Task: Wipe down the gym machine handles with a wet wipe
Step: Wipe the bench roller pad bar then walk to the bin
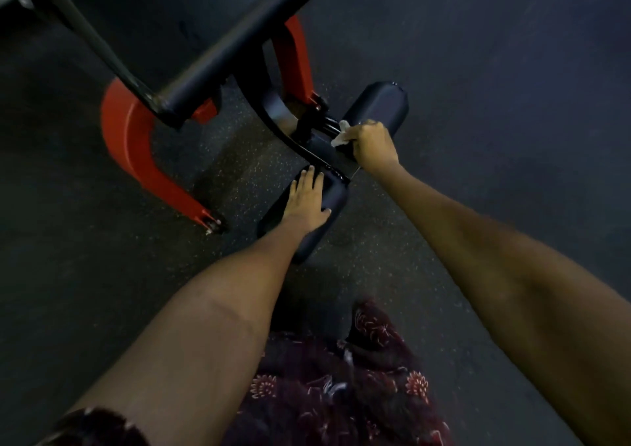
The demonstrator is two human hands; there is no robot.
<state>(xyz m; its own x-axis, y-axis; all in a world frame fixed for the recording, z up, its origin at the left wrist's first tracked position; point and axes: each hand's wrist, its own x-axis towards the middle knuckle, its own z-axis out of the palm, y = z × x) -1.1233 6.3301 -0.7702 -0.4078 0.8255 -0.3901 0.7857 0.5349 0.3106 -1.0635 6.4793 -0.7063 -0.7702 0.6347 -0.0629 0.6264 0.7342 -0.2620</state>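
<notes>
Dark speckled rubber floor (495, 70) fills most of the view. On it stands a gym machine w/ a red curved frame (136, 145) and a long black padded bench section (239, 35) running diagonally across the top. A black curved bracket (273, 117) comes down from the frame to a short metal bar carrying two black roller pads — the handles here. The near roller pad (327, 203) lies toward the person; the far roller pad (379, 104) sits beyond it, on the right.

Both bare forearms reach in from the bottom, above a dark floral-print garment (341, 384).

Left hand (307, 203) lies flat on top of the near roller pad, fingers straight and spread, thumb out to the side — grasping nothing, just resting on it.

Right hand (374, 145) is clenched around a white wet wipe (341, 135), knuckles up. The wipe bunches out of the fist's left side and touches the metal bar btwn the two pads, right beside the inner end of the far roller pad.
</notes>
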